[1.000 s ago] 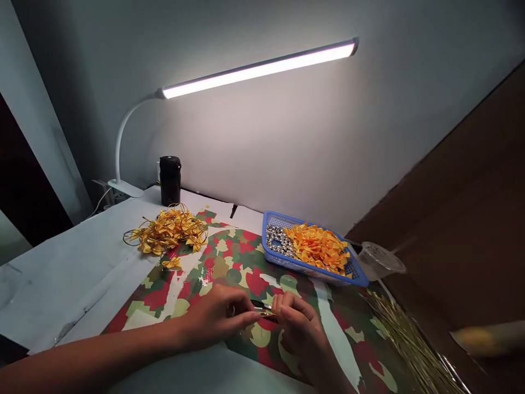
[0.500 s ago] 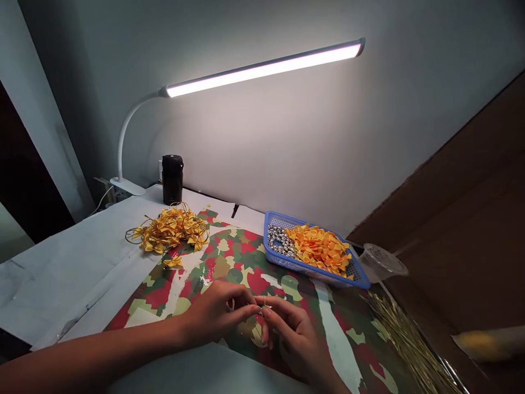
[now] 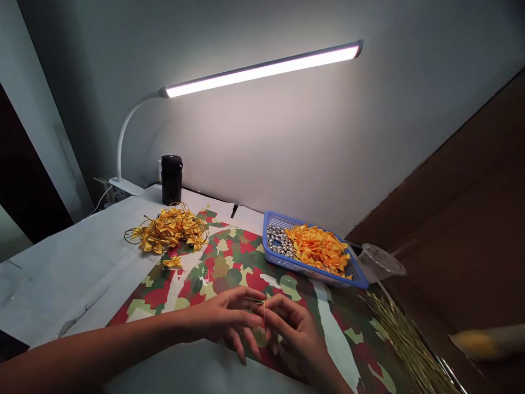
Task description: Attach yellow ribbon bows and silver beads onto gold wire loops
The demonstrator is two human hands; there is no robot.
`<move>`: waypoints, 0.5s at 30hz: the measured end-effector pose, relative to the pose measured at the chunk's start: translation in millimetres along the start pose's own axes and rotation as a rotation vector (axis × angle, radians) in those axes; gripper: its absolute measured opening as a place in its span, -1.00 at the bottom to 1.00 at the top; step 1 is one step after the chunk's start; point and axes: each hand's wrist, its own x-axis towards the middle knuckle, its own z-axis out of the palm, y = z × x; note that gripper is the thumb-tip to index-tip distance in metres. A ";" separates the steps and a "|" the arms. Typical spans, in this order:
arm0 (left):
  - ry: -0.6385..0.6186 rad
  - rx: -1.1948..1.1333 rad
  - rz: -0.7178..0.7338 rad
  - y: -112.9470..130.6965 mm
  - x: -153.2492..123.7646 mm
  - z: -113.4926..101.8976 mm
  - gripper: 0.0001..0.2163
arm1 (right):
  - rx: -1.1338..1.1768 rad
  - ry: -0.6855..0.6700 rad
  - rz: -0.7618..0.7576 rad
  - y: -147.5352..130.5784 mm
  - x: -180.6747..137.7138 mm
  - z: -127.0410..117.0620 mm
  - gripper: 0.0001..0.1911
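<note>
My left hand (image 3: 229, 314) and my right hand (image 3: 293, 325) meet over the patterned sheet at the front of the table. Between their fingertips runs a thin gold cord (image 3: 264, 304), small and partly covered. My right thumb and index finger are pinched on it. My left thumb and index finger close around the cord too, while its other fingers hang loose and apart. Whether a bead or bow is also between the fingertips is hidden. Farther off, left of centre, lies a pile of yellow ribbon bows on gold cords (image 3: 172, 229), with one bow (image 3: 173, 262) beside it.
A blue basket (image 3: 315, 271) holds silver beads (image 3: 279, 242) and loose yellow bows (image 3: 320, 249). Right of it are a clear plastic tub (image 3: 381, 261) and a bundle of gold cords (image 3: 402, 339). A black flask (image 3: 171, 180) and a lit lamp (image 3: 262, 70) stand at the back.
My left hand's lower fingers have uncurled and spread downward, and its index finger has straightened. The cord between the fingertips shows more plainly. My right hand stays nearly in place.
</note>
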 end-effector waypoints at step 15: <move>0.015 -0.001 -0.077 0.1 1.9 0.9 -0.62 | 0.225 0.034 0.062 -5.4 -0.1 4.3 -0.60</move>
